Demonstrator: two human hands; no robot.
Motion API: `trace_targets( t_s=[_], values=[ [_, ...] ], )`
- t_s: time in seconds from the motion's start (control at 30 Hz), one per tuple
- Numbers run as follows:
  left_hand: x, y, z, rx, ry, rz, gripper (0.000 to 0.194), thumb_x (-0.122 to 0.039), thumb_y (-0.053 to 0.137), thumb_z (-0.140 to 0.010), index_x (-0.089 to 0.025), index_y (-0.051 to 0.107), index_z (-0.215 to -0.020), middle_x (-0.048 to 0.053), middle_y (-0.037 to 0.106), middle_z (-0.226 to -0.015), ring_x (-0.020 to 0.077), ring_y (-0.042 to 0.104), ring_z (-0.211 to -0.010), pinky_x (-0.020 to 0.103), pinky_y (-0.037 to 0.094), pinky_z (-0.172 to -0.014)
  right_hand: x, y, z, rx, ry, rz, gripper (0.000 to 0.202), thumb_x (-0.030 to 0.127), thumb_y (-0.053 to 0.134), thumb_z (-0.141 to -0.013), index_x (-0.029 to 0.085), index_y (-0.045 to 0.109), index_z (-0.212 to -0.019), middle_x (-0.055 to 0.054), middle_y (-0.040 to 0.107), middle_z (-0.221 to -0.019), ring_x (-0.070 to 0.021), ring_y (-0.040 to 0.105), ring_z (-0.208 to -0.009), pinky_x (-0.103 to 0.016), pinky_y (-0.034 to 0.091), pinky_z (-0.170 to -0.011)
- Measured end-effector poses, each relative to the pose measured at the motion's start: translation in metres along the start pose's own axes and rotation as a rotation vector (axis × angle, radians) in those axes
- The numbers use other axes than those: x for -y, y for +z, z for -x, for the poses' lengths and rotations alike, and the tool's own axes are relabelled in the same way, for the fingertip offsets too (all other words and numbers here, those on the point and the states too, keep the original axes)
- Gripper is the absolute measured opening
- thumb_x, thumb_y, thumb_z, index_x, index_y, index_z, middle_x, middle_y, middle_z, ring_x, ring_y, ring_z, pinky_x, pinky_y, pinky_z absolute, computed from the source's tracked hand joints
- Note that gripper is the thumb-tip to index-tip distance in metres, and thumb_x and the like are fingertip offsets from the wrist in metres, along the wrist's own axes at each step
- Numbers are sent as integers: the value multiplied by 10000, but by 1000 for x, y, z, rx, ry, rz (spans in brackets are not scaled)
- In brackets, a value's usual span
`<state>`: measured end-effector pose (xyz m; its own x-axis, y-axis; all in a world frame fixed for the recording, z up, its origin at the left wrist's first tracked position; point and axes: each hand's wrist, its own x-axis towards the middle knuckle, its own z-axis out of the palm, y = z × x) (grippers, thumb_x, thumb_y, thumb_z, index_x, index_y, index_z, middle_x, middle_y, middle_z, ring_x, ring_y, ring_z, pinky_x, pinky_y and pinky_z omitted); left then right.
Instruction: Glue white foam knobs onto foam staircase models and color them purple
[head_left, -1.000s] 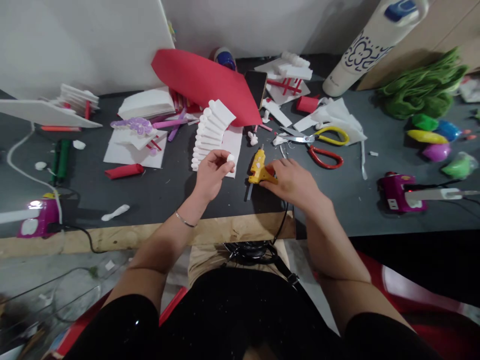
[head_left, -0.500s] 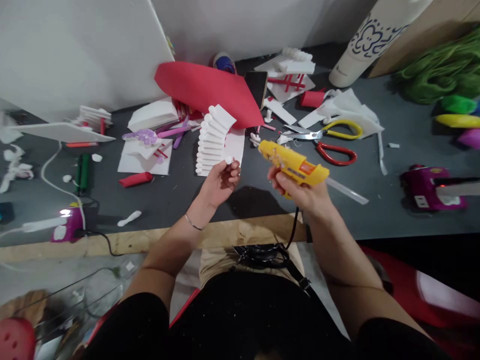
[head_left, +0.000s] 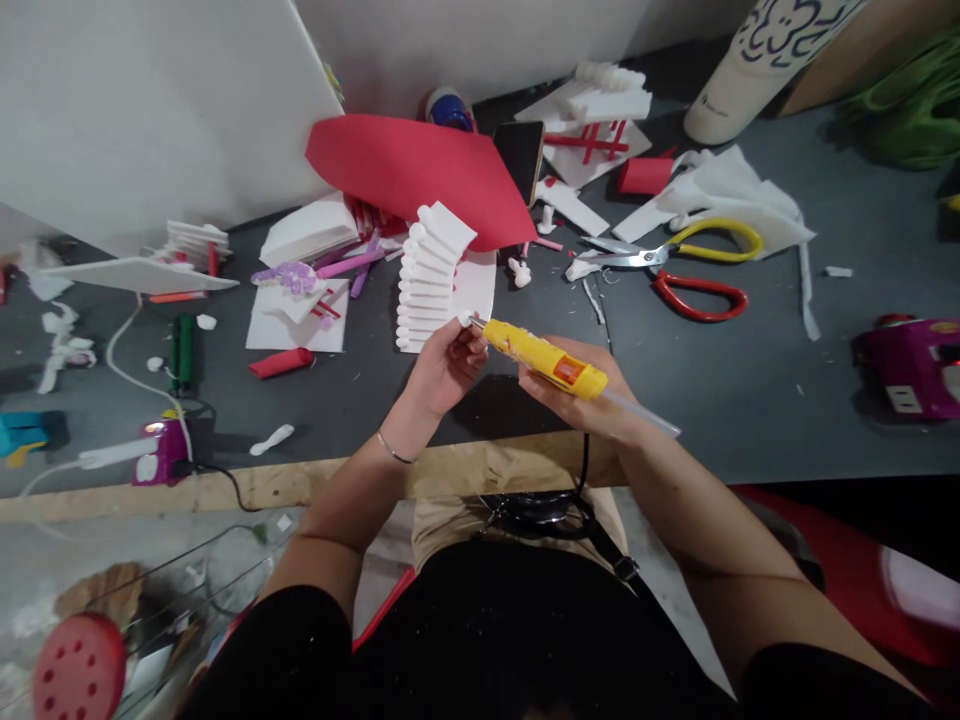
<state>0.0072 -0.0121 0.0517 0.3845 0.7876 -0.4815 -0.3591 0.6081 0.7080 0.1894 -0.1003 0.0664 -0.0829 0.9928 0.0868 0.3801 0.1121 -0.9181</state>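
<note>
My left hand (head_left: 452,362) pinches a small white piece (head_left: 465,319) between thumb and fingers; its exact kind is too small to tell. My right hand (head_left: 577,385) is wrapped round a yellow hot glue gun (head_left: 544,357), with a clear glue stick (head_left: 641,412) sticking out of its back end. The gun's metal nozzle points left and meets the white piece, or comes very close to it. Just beyond my left hand lies a fanned row of white strips with rounded ends (head_left: 427,290), partly over a white sheet (head_left: 477,285).
Behind the strips lies a curved red sheet (head_left: 420,180) beside a phone (head_left: 517,155). Scissors (head_left: 652,257) with yellow and red handles rest at right, near white scraps (head_left: 720,195). Purple power sockets (head_left: 911,370) and a white bottle (head_left: 739,90) stand farther right.
My right hand has brought the glue gun left and down, so its nozzle is now at the white piece in my left hand. The view has shifted slightly.
</note>
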Motion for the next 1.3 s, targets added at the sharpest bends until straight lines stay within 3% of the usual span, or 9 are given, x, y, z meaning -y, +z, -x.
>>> trace_targets(
  t_s=[0.17,0.37,0.5,0.67,0.9,1.1,1.3],
  values=[
    [-5,10,7,-62,-42,163,356,-151,430,-1063,-152,670,-800,-6,603,-677,50,508,-564,146,419,-506,-5,2,-1,-9,-1,-31,335,483,645,-936,257,477,-753,18,529,-691,-148,493,-604,-332,399,-599],
    [-4,4,7,1,66,133,212,-139,696,-951,-155,677,-740,-25,640,-671,41,562,-554,146,414,-497,-7,3,0,-38,7,-11,331,460,647,-939,260,468,-746,19,523,-681,-149,483,-594,-338,391,-594],
    [-2,0,5,-9,87,95,191,-129,765,-898,-157,682,-728,-33,642,-656,37,572,-545,157,399,-492,-5,2,-1,-22,-21,-6,323,451,650,-942,254,478,-751,21,536,-677,-139,493,-590,-321,410,-590],
    [-1,2,4,-31,40,129,238,-146,671,-958,-163,665,-721,-28,654,-660,44,573,-546,174,401,-497,-6,2,-2,-49,-82,65,346,458,636,-944,246,459,-736,41,501,-644,-118,486,-558,-287,391,-560],
    [-2,4,4,-51,9,138,275,-143,685,-957,-173,610,-694,-38,646,-659,40,577,-550,167,413,-504,-3,1,-5,-52,-165,159,393,474,578,-982,249,407,-708,59,437,-616,-95,388,-514,-267,344,-521],
    [-1,3,4,-5,28,198,213,-94,654,-957,-157,638,-754,-34,669,-700,28,591,-560,135,415,-477,-9,2,1,-116,-184,138,314,423,595,-988,249,473,-757,28,529,-672,-124,509,-585,-284,411,-577],
    [-2,4,5,-24,17,154,267,-126,648,-973,-169,607,-714,-43,649,-665,34,584,-556,147,430,-504,-12,5,1,-68,-242,107,282,374,626,-974,250,481,-766,25,521,-682,-126,485,-577,-299,404,-571]
  ],
)
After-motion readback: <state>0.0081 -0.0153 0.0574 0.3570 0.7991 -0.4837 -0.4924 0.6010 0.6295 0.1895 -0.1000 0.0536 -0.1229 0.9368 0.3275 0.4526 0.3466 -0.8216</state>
